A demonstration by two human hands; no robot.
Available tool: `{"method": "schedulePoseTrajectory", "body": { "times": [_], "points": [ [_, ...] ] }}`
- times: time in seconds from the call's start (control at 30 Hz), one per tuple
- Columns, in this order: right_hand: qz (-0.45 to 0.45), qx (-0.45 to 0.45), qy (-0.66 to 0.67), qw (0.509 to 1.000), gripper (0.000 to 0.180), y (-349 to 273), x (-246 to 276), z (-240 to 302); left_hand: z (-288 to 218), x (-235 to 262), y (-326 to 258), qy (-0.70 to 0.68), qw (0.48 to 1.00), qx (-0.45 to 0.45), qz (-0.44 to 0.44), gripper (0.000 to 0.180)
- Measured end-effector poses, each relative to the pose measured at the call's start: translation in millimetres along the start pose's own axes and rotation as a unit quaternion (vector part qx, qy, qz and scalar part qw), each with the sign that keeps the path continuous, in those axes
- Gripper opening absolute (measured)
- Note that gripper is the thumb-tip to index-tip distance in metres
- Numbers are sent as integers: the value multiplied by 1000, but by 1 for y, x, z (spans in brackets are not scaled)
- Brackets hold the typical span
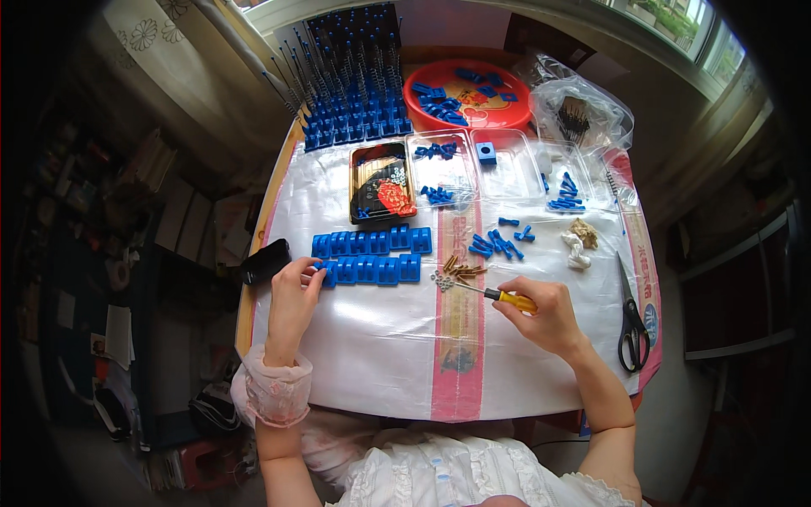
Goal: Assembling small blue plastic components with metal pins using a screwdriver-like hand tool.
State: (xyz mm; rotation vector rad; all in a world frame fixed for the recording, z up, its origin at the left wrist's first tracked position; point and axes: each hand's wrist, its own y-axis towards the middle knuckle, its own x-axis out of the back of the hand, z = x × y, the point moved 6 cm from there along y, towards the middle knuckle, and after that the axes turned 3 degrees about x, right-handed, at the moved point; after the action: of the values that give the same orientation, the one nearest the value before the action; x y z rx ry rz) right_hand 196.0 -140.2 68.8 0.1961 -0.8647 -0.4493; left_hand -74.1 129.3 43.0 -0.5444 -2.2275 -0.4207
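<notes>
In the head view, a screwdriver [492,294] is held in the right hand [539,309], its yellow handle gripped between thumb and fingers. Its shaft is pointed leftward over the table [372,355], at a small pile of nuts [443,282] and brass pins [465,269]; whether its tip is touching them cannot be made out. The left hand [294,292] is brought to the left end of the nearer row of blue blocks [372,270], its thumb and forefinger held narrowly together at the end block. Whether anything is pinched between them cannot be judged. A farther row [372,242] is laid just behind, and a black case [265,262] is seen just beside the hand.

Loose blue parts [498,245] are scattered beyond the pins. Farther back, red pieces [394,199] are held in a black tray [361,173], and more blue parts in a clear tray [422,173]. Blue pieces are also contained in a red basin [515,114]. Blue bases topped with springs [359,93] are massed at the far left. Scissors [632,334] are laid near the right edge.
</notes>
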Motion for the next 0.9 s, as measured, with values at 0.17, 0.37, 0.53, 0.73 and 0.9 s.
{"method": "schedulePoseTrajectory", "body": {
  "times": [0.17, 0.37, 0.53, 0.73, 0.9],
  "points": [
    [0, 1, -6, 1000, 18, 0, 0, -1, -2, -3, 0, -21, 1000, 10, 15, 19],
    [-5, -1, -14, 1000, 17, -1, 0, -2, -30, 16, -12, 94, 995, 9, -21, 30],
    [-22, -26, -23, 999, 18, -1, 0, -8, -88, -3, -23, 42, 992, -114, 17, 26],
    [-54, -80, -30, 995, 17, 1, 1, -19, -138, -59, -31, 71, 970, -221, 70, 23],
    [-49, -152, 8, 987, 12, -1, 1, -38, -132, -74, -10, 114, 974, -193, 42, 27]
  ]
}}
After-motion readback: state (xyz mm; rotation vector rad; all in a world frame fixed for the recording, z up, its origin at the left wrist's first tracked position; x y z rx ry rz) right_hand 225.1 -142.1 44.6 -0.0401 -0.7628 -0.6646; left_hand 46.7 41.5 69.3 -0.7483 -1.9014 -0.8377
